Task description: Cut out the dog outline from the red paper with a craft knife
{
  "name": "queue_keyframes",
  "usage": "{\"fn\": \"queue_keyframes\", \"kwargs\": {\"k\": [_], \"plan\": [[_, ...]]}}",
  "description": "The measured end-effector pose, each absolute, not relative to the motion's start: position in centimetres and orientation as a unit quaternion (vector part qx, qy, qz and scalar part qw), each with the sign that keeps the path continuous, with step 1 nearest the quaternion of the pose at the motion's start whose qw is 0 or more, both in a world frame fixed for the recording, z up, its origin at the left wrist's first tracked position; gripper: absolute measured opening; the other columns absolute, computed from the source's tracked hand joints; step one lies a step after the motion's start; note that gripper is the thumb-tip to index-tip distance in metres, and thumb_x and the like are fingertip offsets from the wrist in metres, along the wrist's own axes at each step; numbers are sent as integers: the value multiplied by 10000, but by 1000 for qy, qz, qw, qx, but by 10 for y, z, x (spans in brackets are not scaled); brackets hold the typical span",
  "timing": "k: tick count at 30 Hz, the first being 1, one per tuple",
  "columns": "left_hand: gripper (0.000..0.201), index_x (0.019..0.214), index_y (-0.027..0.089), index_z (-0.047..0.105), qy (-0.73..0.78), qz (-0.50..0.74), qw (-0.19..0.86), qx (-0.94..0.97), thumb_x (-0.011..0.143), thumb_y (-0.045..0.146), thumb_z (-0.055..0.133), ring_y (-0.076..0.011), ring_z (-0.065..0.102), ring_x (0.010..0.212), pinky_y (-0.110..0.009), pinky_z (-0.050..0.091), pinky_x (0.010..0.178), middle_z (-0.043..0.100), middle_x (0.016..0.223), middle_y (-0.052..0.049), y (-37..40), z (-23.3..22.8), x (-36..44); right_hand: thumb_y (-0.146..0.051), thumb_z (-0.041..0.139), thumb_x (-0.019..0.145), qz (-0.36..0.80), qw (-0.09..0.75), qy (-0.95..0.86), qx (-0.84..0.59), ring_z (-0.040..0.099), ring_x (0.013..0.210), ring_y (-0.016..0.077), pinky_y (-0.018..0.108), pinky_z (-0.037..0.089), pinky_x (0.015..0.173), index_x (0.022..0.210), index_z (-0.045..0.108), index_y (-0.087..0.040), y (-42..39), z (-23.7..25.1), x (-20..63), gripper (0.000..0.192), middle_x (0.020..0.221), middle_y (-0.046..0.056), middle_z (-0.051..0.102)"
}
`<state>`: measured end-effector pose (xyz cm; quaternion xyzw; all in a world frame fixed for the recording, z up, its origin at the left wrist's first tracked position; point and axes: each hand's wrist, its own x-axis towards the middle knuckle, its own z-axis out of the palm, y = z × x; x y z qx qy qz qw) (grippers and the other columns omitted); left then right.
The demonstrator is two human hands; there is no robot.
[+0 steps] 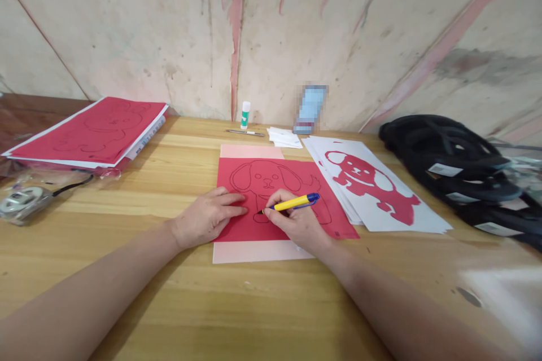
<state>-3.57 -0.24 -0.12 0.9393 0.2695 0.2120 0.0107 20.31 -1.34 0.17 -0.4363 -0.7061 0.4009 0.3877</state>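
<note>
A red sheet of paper [296,180] with a dog outlined in dark lines lies in front of me, on top of a pale pink sheet or board [262,252]. My left hand [214,215] rests flat on the red paper's left edge, fingers stretched out. In my right hand [292,220] is a yellow pen [292,203] with a blue end and clip, gripped near its dark tip. That tip meets the paper at the outline of the dog's front paw. My right hand covers part of the drawn body.
Right of the red paper, white sheets carry a red cut-out dog [364,175]. Black helmet-like gear [449,163] lies farther right. At the back are a glue stick [245,115], a slim metallic pen [245,132], white scraps [284,137] and a blurred phone [311,108]. Left: red sheets [93,130], tape measure [24,203].
</note>
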Motion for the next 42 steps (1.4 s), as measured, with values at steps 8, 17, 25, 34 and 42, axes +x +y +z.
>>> {"fn": "queue_keyframes", "kwargs": {"k": [8,17,25,34,42], "plan": [[387,1144,208,663,265,216,-4,940,937,141,343,-213,582,985,-380,525,829,634,1220,-89,-4,-2,-35,-258,579,775,397,388,-708,-437,416,585,119,262,319,539,721,529,-214,-14,4,203,85,646,-21,496],[366,1133,192,663,258,217,-19,941,925,125,369,-214,587,963,-364,527,819,642,1212,-82,-3,-1,-36,-251,583,768,409,386,-701,-438,410,578,115,259,315,538,726,528,-213,-13,3,202,79,641,-25,488],[350,1127,189,662,256,220,-17,941,931,131,378,-220,591,970,-374,524,816,642,1205,-91,-2,-3,-36,-271,589,769,421,376,-702,-435,398,571,111,255,317,539,734,527,-212,-13,2,203,92,640,-29,472],[324,1104,178,662,244,239,-7,940,910,120,409,-221,589,1021,-376,527,843,645,1185,-100,-2,-4,-36,-265,584,778,413,381,-706,-431,380,566,105,255,303,534,727,527,-204,-12,3,202,98,633,-32,468],[323,1079,170,673,241,250,-20,938,918,111,399,-216,602,988,-368,537,818,661,1155,-100,-4,-3,-35,-262,574,789,403,370,-725,-418,399,585,108,255,316,549,741,529,-202,-13,4,203,90,655,-23,485]]}}
